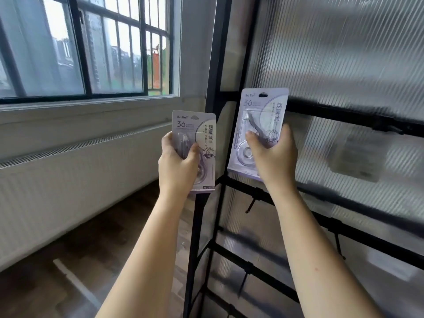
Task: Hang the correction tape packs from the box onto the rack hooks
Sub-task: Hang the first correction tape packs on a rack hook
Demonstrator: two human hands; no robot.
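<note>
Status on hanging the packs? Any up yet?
Done: no pack clearly hangs on the rack; a blurred shape behind its panel can't be identified. In hand: left hand grips one pack, right hand lifts another pack to the upper bar. Left: hang both; hooks below are bare.

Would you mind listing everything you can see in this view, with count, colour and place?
left pack: 1, lilac card with clear blister, held upright in front of the rack's left post
right pack: 1, lilac card with clear blister, raised against the rack's upper rail
rack: 1, black metal frame, right half of view
hooks: at least three, black, on the lower rails, bare
panel: 1, ribbed translucent, behind the rack
window: 1, dark frame with bars, upper left
radiator: 1, white, under the window
floor: dark wood, lower left
left hand: grip on the left pack
right hand: grip on the right pack
</note>
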